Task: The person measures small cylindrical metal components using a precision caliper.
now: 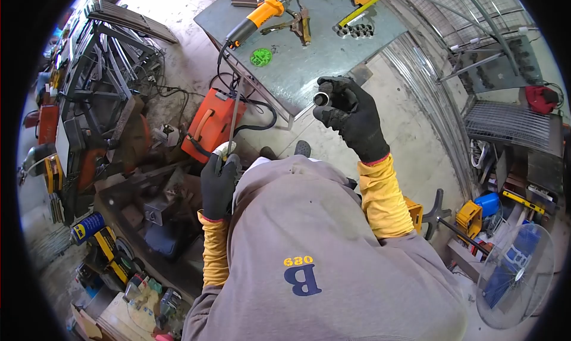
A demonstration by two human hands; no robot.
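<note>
The metal table (279,82) stands just beyond the grip of the right hand (352,113); a thin rod (234,122) runs forward from the left hand (218,183), whose fingers close around it; the right pinches a small metal ring (325,97) between thumb and fingers; I'd keep that pinch on the outer wall, opening uncovered.

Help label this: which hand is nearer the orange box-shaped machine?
Left. In view, the left hand is just below the orange box-shaped machine; the right hand is well to its right.
</note>
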